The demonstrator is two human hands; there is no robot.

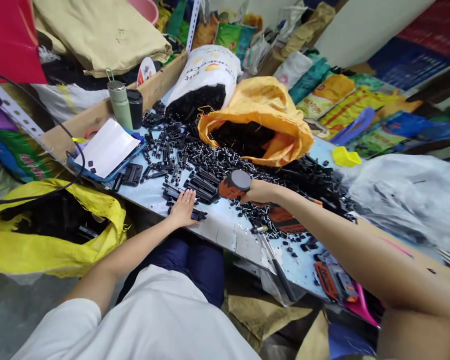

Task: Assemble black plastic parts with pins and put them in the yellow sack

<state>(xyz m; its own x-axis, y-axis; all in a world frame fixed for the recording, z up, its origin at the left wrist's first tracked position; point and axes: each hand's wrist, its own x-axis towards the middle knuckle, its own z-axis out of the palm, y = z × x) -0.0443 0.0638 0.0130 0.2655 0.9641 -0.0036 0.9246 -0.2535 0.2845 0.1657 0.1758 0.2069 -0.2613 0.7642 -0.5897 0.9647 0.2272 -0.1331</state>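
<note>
My left hand lies on a black plastic part at the near edge of the light blue table, fingers together and pressed flat on it. My right hand grips an orange and grey power screwdriver, its grey end pointing left toward a row of black plastic parts. Small dark screws are scattered all over the table around both hands.
A yellow sack and a white sack full of black pieces lie at the back. A green flask, a black cup and a white sheet stand left. Another yellow sack sits lower left. Orange tools lie right.
</note>
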